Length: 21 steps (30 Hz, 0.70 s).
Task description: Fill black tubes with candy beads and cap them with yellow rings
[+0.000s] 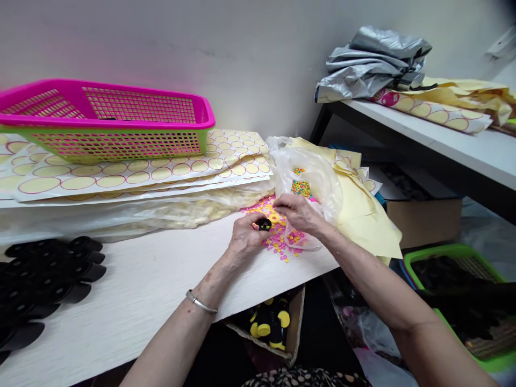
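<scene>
My left hand is closed round a small black part with a yellow spot, held just above the white table. My right hand pinches at the pile of small pink and yellow discs spread on the table by the mouth of a clear plastic bag; what its fingertips hold is too small to make out. More coloured discs lie inside the bag. A metal bangle circles my left wrist.
Black fan-shaped parts are piled at the table's left. A pink and green basket sits on sheets of round stickers. A cardboard box with black and yellow parts stands under the table, a green basket at right.
</scene>
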Available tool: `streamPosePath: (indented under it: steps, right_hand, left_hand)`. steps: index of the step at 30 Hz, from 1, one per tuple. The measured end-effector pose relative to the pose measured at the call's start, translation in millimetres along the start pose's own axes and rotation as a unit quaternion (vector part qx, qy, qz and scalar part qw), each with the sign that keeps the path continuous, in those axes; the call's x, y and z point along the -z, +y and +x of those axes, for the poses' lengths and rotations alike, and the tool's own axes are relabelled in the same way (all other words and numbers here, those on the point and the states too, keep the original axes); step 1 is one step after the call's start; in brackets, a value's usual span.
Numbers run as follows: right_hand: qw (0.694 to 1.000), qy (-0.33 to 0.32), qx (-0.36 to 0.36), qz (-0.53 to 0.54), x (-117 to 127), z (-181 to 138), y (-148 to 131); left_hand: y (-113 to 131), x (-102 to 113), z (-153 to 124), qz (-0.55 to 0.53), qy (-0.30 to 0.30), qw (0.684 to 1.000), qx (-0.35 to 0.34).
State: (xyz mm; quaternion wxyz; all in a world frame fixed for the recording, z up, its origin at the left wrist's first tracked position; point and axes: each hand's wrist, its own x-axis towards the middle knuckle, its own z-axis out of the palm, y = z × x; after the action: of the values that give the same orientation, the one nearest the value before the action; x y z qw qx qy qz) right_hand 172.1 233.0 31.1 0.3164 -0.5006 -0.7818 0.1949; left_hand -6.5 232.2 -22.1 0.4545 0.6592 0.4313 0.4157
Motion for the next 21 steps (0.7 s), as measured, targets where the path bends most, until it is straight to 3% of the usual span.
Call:
streamPosePath:
  steps: [3, 5, 8, 11, 14, 17, 21]
  right_hand:
    - [0.979, 0.105, -0.105, -0.138, 19.5, 7.5, 22.7]
    - [0.956, 0.110, -0.154, -0.224, 31.2, 10.8, 34.7]
    - [0.944, 0.080, -0.137, -0.289, 33.4, 10.1, 35.9]
    - [0.954, -0.009, -0.086, -0.285, 14.5, 4.9, 17.8]
    - [0.933, -0.106, -0.130, -0.318, -10.3, 1.0, -2.2]
    - [0.906, -0.120, -0.179, -0.364, -26.8, 0.3, -10.7]
    - [0.899, -0.118, -0.188, -0.378, -34.5, 2.4, -9.4]
  left_hand:
    - [-0.9, 13.7, -8.5, 0.042, 0.014, 0.999, 0.030]
    - [-3.1, 23.3, -18.1, 0.069, 0.017, 0.996, 0.062]
    - [-4.4, 30.6, -34.8, 0.068, 0.006, 0.993, 0.092]
    - [-0.4, 28.0, -48.6, 0.042, 0.000, 0.993, 0.108]
    - [2.8, 22.2, -57.2, 0.029, 0.012, 0.992, 0.120]
    - [-0.9, 19.1, -61.9, 0.037, 0.036, 0.993, 0.108]
    - [-9.6, 19.5, -61.6, 0.117, 0.026, 0.991, 0.055]
